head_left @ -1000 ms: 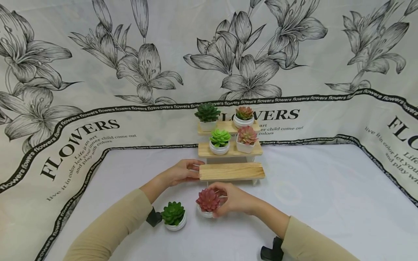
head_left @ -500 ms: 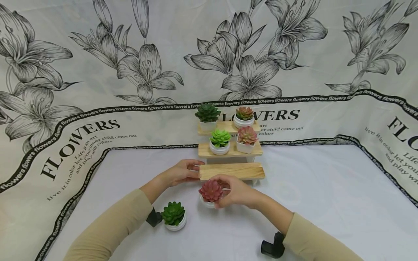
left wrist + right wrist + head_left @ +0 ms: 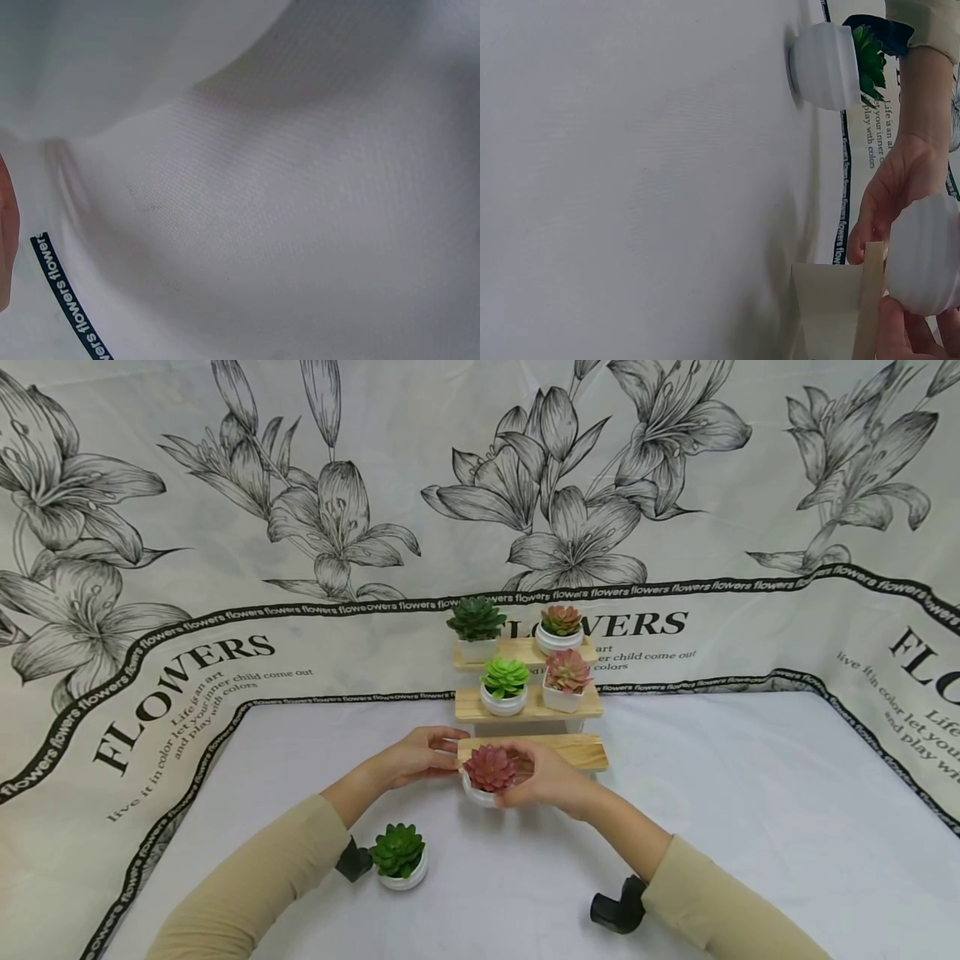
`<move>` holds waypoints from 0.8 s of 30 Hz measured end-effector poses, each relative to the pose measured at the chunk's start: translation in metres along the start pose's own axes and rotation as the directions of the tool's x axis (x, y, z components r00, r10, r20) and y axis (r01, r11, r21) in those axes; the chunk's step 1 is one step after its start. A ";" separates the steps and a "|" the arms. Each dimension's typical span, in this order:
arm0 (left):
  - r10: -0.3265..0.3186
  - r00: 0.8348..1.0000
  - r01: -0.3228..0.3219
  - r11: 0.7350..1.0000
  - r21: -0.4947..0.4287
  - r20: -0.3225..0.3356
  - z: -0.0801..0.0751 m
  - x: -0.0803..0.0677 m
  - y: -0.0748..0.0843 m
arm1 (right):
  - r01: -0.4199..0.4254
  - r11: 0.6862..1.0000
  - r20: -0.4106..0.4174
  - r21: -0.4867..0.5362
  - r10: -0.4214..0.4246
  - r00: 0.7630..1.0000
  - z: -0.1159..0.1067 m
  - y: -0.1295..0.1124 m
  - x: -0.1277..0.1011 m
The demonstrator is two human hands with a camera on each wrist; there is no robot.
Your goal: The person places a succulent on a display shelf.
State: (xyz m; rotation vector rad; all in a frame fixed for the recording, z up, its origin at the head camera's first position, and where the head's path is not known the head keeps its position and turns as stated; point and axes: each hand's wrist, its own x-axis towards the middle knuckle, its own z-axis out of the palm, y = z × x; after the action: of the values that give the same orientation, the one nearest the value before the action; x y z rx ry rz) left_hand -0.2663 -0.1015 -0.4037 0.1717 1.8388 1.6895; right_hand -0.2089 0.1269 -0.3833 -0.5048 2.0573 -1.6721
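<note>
Since a second ago my right hand (image 3: 551,781) has carried the red succulent pot (image 3: 487,774) up off the white cloth (image 3: 712,827) and forward to the front edge of the lowest wooden shelf (image 3: 577,750). My fingers curl round its white pot, the plant just left of my thumb, the shelf directly behind my fingertips. My left hand (image 3: 416,756) has not moved: its fingers grip the shelf's left end. The green succulent pot (image 3: 400,857) sits on the cloth beside my left forearm, well short of both hands.
</note>
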 end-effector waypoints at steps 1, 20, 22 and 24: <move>0.001 1.000 -0.001 1.000 0.000 0.002 0.000 0.000 0.000 | 0.001 1.000 -0.005 0.004 -0.001 1.000 -0.001 -0.001 0.001; 0.014 1.000 -0.014 1.000 -0.004 0.013 0.000 -0.001 0.002 | -0.045 0.999 -0.189 0.020 0.048 0.981 -0.008 -0.003 0.013; 0.011 1.000 -0.011 1.000 -0.004 0.006 0.001 -0.001 0.002 | -0.034 0.999 -0.203 0.011 0.036 0.979 -0.009 -0.002 0.014; 0.009 1.000 -0.009 1.000 -0.006 0.002 0.001 -0.001 0.001 | -0.023 1.000 -0.218 0.003 0.024 0.976 -0.010 -0.001 0.014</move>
State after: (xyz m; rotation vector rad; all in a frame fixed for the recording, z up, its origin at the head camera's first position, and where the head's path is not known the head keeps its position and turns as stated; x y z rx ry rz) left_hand -0.2651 -0.1011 -0.4019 0.1793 1.8341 1.6998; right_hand -0.2259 0.1271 -0.3825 -0.3062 2.2056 -1.7830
